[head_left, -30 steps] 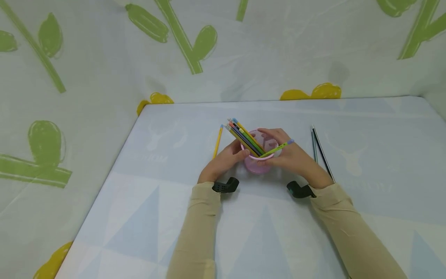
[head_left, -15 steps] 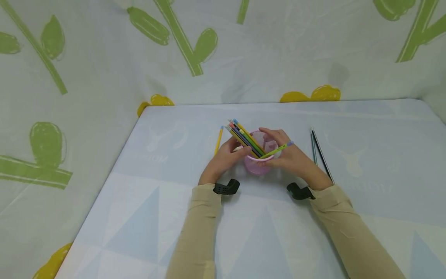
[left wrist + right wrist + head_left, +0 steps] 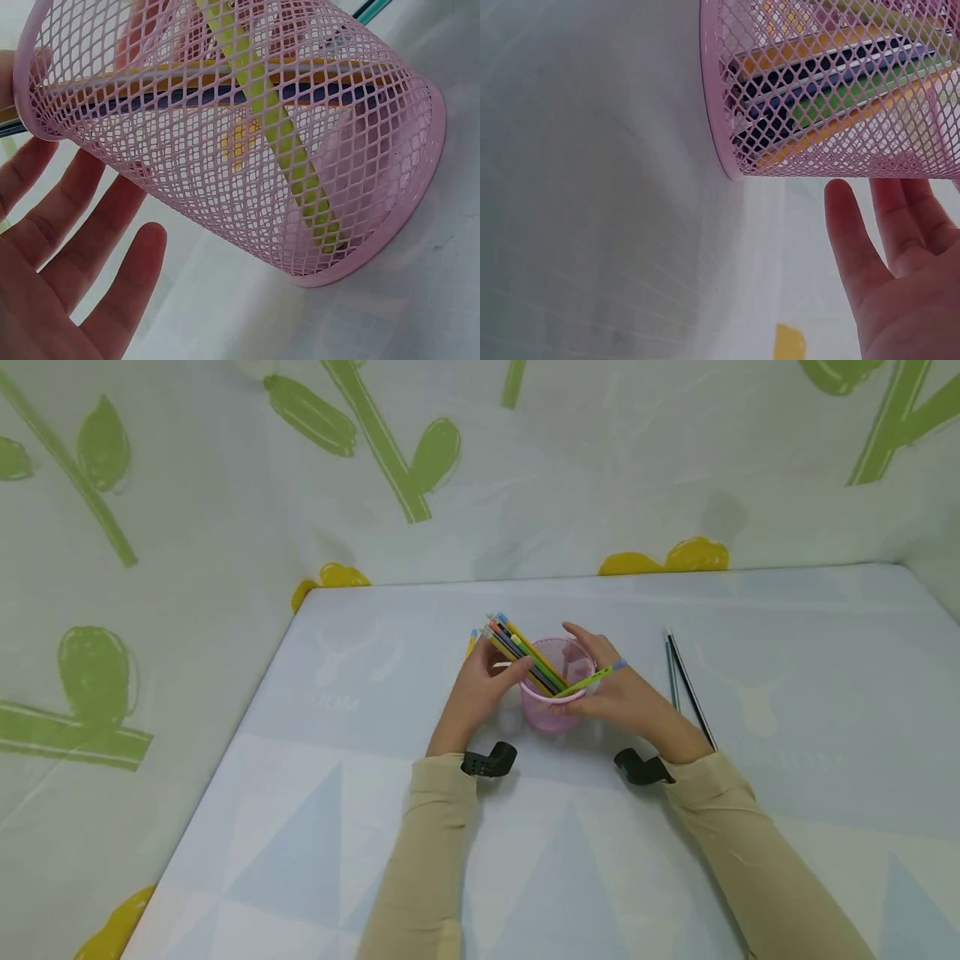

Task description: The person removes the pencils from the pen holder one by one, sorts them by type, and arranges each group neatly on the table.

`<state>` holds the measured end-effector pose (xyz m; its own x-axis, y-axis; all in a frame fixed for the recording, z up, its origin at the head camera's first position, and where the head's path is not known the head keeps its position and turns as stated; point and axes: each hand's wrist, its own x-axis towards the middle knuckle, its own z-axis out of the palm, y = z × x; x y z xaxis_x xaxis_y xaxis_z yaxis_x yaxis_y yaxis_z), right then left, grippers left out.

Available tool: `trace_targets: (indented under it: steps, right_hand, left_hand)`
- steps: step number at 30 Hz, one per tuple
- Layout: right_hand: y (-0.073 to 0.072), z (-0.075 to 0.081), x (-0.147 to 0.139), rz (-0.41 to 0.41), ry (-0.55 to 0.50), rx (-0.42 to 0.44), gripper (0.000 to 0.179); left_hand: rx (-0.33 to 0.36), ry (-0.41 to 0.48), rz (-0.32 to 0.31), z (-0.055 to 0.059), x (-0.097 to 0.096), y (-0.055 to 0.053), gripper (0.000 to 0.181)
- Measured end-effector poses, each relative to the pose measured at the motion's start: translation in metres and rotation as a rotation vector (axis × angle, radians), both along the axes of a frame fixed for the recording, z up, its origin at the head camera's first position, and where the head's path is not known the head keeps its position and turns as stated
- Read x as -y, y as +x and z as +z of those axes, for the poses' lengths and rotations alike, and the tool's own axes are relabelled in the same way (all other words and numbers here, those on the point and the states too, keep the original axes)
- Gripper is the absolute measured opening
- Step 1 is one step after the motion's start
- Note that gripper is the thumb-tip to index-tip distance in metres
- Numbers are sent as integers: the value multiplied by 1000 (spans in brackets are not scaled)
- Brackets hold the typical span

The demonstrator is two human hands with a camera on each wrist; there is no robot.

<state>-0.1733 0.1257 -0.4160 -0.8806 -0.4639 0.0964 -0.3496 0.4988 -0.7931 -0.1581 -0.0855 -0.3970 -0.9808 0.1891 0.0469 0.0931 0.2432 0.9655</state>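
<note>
Spread left hand (image 3: 472, 693) and right hand (image 3: 630, 697) flank one pink pencil cup (image 3: 546, 715); three loose pencils (image 3: 692, 691) lie around.

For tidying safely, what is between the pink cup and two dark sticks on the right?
In the head view, the right hand and the end of a yellow-green pencil.

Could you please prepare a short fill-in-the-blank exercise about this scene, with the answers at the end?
1. The mesh cup is ____ in colour.
2. The bundled pencils in it lean towards the person's ____ side.
3. The blue-tipped pencil partly hidden by the left hand has a ____ body.
4. The triangles printed on the table are pale ____.

Answers: pink; left; yellow; blue.
</note>
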Motion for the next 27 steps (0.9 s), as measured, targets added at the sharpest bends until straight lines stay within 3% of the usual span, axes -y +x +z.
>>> trace_targets:
  steps: [4, 8, 11, 19, 23, 27]
  right_hand:
    - [1, -1, 1, 3, -34, 19, 93]
    - [1, -1, 3, 21, -71, 31, 87]
    - [3, 3, 4, 16, -64, 22, 85]
    - [1, -1, 4, 12, -79, 46, 85]
    - [0, -1, 4, 1, -77, 53, 86]
    - [1, -2, 2, 6, -76, 62, 85]
  left_hand:
    - [19, -4, -1, -2, 1, -2, 39]
    - [36, -39, 24, -16, 5, -7, 44]
    - [9, -60, 39, -24, 6, -12, 47]
    - [-52, -76, 69, 5, 1, 6, 34]
    - [-60, -71, 66, 5, 1, 5, 35]
    - [-50, -57, 60, -7, 3, -3, 38]
